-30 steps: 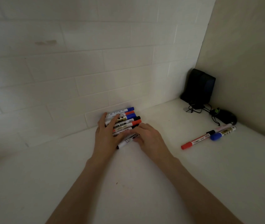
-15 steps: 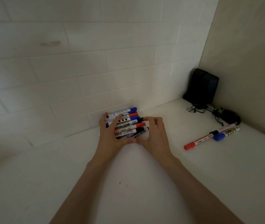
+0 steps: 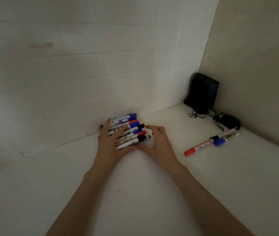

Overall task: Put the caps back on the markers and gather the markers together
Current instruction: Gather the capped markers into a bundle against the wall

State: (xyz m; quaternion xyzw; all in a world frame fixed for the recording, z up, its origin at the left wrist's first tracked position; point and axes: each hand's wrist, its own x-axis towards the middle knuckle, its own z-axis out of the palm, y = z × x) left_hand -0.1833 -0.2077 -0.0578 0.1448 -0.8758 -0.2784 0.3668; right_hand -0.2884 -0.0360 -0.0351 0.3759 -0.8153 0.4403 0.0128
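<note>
Grip and setting at the moment shown. The left hand [image 3: 111, 144] lay over the bundle of markers [image 3: 128, 132] with its fingers spread and nearly straight, pressing on the barrels, while the thumb ran along the nearest marker. The right hand [image 3: 159, 145] was cupped just beside the capped ends, its fingers curved over them with a gap showing between fingertips and caps; it enclosed nothing, and its thumb met the left thumb at the near side of the bundle. The bundle rested on the bench [image 3: 135, 193] at its back edge, against the tiled wall [image 3: 101, 74], the markers lying side by side with blue, red and black caps all pointing right. Well apart from it, toward the right back corner of the bench, lay loose markers: a red-capped marker [image 3: 197, 148], a blue-capped marker [image 3: 227, 138] just beside it, and a black cap [image 3: 214, 138] showing between the two. A black box [image 3: 202, 90] stood upright in the corner itself, with tangled cables [image 3: 201, 114] at its foot and a dark rounded object [image 3: 229, 122] near the right wall.
</note>
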